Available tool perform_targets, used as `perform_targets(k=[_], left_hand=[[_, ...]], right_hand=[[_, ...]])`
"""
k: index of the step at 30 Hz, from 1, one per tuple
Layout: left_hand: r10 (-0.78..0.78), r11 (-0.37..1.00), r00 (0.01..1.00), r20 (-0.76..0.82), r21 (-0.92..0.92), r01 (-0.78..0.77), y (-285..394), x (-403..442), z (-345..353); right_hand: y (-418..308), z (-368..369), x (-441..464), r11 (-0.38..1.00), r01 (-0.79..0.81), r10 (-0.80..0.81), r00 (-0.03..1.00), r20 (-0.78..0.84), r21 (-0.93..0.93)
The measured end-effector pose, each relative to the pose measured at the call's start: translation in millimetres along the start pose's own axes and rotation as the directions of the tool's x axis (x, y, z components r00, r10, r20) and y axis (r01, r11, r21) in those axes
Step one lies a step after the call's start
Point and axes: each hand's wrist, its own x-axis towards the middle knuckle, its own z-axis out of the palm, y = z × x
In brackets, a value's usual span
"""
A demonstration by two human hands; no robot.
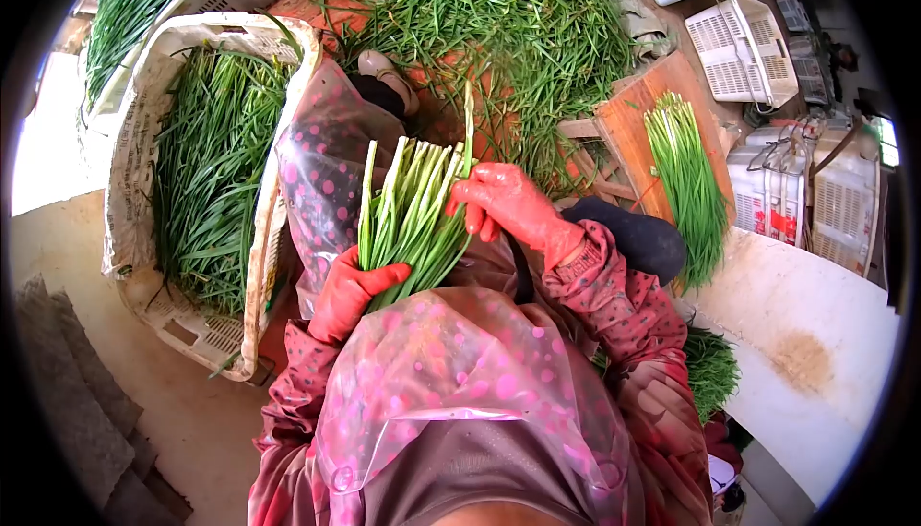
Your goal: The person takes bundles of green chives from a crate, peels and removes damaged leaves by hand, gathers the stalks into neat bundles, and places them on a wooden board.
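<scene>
My left hand, in a red rubber glove, is wrapped round a bunch of garlic chives above my lap. The pale cut ends point away from me, and the green leaves run down towards my apron. At the right side of the bunch, my right hand, gloved the same way, has its thumb and fingers closed on a single chive stalk that sticks up past the others. Where the leaf tips end is hidden behind my left hand and the apron.
A white crate full of chives stands on my left. Ahead, a heap of loose green trimmings covers the floor. To the right, a chive bundle lies on a wooden board. Several white crates stand beyond.
</scene>
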Motion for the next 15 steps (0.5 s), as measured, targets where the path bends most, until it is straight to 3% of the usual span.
perform_targets(k=[2,4,7,9,10,12,13,15], left_hand=[[-0.011,0.999,0.999,0.033,-0.042,0.013,-2,1,-2],[-0.019,0.998,0.998,0.054,-0.064,0.022,-6,3,-5],[0.001,0.993,0.997,0.074,-0.120,0.008,-7,3,-9],[0.000,0.988,0.997,0.080,-0.156,0.013,-5,3,-11],[-0.004,0.981,0.996,0.092,-0.192,0.022,-5,3,-11],[0.004,0.982,0.995,0.102,-0.191,0.016,-3,5,-14],[-0.002,0.982,0.990,0.138,-0.188,0.028,-2,7,-15],[-0.008,0.985,0.980,0.201,-0.168,0.042,2,7,-13]], right_hand=[[-7,-26,9,0.994,0.048,-0.060,0.991,-0.120,-0.103],[-15,-59,23,0.972,0.227,-0.234,0.881,-0.411,-0.064],[-13,-138,30,0.960,0.209,-0.276,0.814,-0.511,-0.186],[16,-148,32,0.878,0.015,-0.284,0.820,-0.496,-0.478],[26,-141,24,0.914,-0.111,-0.012,0.954,-0.299,-0.391],[33,-86,-1,0.975,-0.145,0.159,0.984,0.074,-0.166],[45,-65,-2,0.992,-0.118,0.127,0.967,0.221,-0.054],[30,-25,-3,0.975,-0.002,-0.073,0.942,0.328,0.224]])
